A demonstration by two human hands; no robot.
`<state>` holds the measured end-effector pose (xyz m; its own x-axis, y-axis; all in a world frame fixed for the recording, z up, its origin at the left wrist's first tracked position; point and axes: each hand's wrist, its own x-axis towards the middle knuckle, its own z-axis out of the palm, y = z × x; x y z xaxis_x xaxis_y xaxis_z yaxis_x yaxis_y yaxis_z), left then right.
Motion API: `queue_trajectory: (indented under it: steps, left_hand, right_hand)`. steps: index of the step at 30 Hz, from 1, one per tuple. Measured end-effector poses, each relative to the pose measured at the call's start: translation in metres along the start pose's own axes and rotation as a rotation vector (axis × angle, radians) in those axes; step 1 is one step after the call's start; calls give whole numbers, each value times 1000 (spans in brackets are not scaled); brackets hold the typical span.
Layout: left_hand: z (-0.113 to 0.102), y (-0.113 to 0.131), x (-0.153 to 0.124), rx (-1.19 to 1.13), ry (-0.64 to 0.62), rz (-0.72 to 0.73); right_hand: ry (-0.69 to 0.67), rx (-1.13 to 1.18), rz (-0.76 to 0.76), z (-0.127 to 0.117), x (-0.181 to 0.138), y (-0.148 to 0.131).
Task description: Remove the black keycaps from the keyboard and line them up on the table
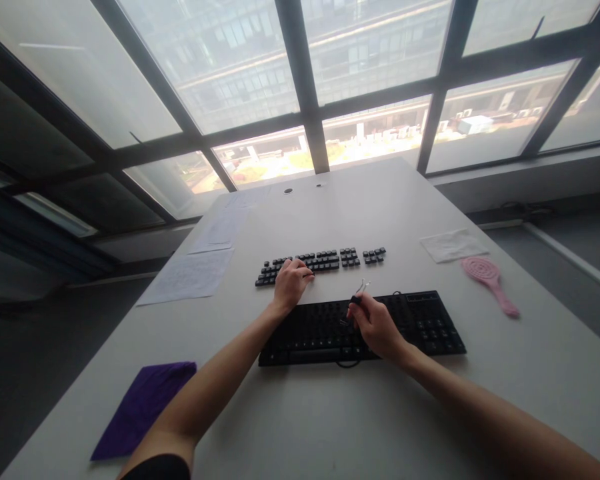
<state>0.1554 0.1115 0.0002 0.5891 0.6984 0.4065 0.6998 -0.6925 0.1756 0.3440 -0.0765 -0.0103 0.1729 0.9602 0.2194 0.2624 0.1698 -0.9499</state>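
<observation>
A black keyboard (325,333) lies across the desk in front of me. Its right end still carries keys, while much of the rest looks bare of caps. My right hand (375,323) is closed around a keycap puller (356,300) with a dark handle and thin wire ends, held over the keyboard's middle. Behind the keyboard, loose black keycaps (350,257) stand in rows and small groups. My left hand (293,283) reaches to these rows, its fingers pinched on what looks like a black keycap (309,274). The hand hides part of the rows.
On the right lie a pink hairbrush (485,273) and a white tissue packet (450,245). Paper sheets (190,277) cover the desk's left edge. A purple pouch (145,403) rests near my left forearm. Large windows (370,47) rise beyond the white desk (370,207).
</observation>
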Motion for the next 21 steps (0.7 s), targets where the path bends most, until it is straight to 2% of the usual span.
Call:
queue_trajectory:
  steps: [4, 8, 11, 14, 17, 21]
  left_hand:
    - [0, -1, 4, -25, 8, -31]
    - [-15, 9, 1, -60, 35, -41]
    - [-30, 36, -14, -121, 45, -12]
    - [-39, 74, -38, -273, -10, 35]
    - [-36, 104, -61, -419, -104, 22]
    - [-24, 116, -77, -498, -142, -10]
  right_hand:
    - [9, 19, 2, 0, -1, 1]
    - [86, 61, 1, -3, 0, -1]
    - [140, 52, -7, -7, 0, -3]
    - [89, -6, -27, -12, 0, -4]
    - [34, -43, -42, -14, -1, -5]
    - [-54, -68, -68, -12, -1, -7]
